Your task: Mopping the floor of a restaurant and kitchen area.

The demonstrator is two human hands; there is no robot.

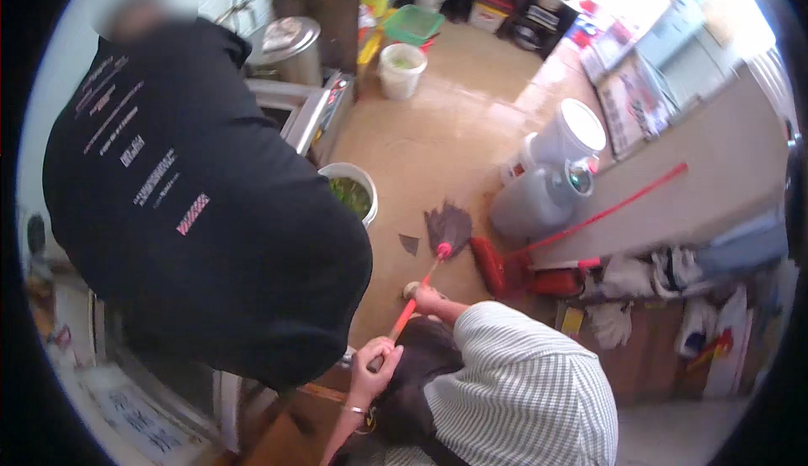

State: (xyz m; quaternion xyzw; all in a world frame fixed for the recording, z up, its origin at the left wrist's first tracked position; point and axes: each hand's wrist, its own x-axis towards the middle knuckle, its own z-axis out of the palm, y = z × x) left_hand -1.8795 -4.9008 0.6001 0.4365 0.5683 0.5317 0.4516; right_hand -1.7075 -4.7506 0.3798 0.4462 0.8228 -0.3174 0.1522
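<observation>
A string mop with a dark grey head [449, 225] rests on the brown floor [391, 144] ahead of me. Its pink socket joins a red-orange handle [403, 322] that slants back towards my body. My left hand [372, 368] is wrapped around the handle near its top end. Lower down, my right hand [430, 301] grips the same handle. Just left of the mop head lies a small dark triangular patch or scrap [409, 243], too indistinct to name.
At left, a person in a black printed top [214, 201] bends close by. A white bucket holding greens [353, 191] stands beside them. On the right are a red dustpan [489, 267], a grey plastic jug [530, 204] and a white bucket [568, 131]. Another bucket [402, 75] stands farther off.
</observation>
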